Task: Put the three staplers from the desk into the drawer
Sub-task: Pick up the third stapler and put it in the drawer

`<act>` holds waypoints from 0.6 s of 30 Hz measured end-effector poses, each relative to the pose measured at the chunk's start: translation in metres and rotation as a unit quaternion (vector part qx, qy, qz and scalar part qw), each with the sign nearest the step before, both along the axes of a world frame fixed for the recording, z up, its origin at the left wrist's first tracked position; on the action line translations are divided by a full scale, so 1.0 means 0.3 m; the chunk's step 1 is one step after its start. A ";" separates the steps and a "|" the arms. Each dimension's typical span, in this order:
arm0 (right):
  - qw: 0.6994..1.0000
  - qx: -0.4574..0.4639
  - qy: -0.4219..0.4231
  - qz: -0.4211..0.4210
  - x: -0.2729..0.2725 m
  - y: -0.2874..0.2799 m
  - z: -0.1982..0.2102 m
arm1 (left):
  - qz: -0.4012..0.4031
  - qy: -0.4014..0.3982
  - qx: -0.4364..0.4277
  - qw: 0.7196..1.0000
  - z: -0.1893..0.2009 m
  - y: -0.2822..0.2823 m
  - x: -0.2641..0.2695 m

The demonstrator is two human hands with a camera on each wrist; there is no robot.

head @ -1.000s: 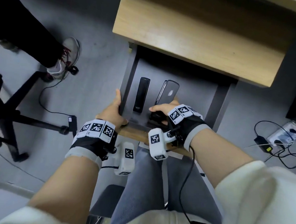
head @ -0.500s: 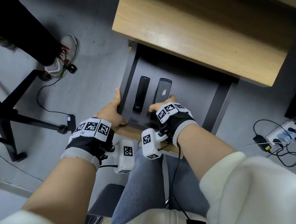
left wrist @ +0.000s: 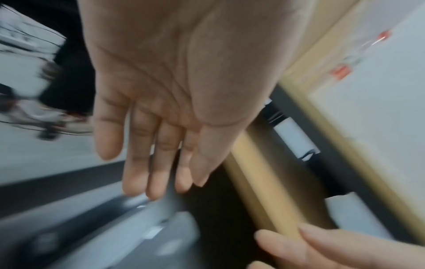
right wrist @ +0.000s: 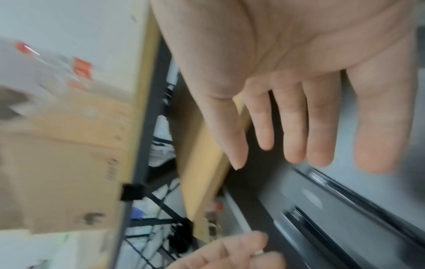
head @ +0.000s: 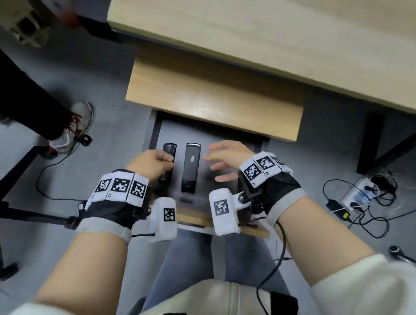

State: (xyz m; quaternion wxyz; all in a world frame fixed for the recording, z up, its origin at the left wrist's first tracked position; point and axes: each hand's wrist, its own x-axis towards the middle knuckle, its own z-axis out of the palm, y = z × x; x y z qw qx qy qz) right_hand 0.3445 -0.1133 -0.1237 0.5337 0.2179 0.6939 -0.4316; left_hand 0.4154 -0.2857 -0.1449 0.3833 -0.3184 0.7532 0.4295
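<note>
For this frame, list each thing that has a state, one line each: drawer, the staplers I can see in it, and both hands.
drawer: partly open
left stapler: lying flat in drawer, partly under left hand
right stapler: lying flat in drawer, untouched
left hand: open over left stapler; contact unclear
right hand: open, fingers spread, holding nothing

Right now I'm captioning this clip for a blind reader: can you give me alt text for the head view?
Two staplers, one partly covered by the left hand and one lying clear beside it, sit in an open grey drawer under a wooden desk. The right hand hovers spread and empty over the drawer. Seated legs in jeans show below.
</note>
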 end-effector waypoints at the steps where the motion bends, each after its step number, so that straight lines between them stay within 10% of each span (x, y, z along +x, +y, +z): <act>1: 1.000 -0.021 0.015 0.003 -0.033 0.046 0.059 | -0.006 0.042 0.030 0.999 0.055 0.044 -0.056; 10: 0.974 -0.055 0.200 -0.092 -0.435 0.625 0.413 | 0.042 0.331 0.136 0.933 0.376 0.572 -0.622; 18: 0.934 -0.001 0.260 -0.247 -0.928 1.128 0.418 | -0.081 0.132 -0.127 0.980 0.319 1.049 -1.034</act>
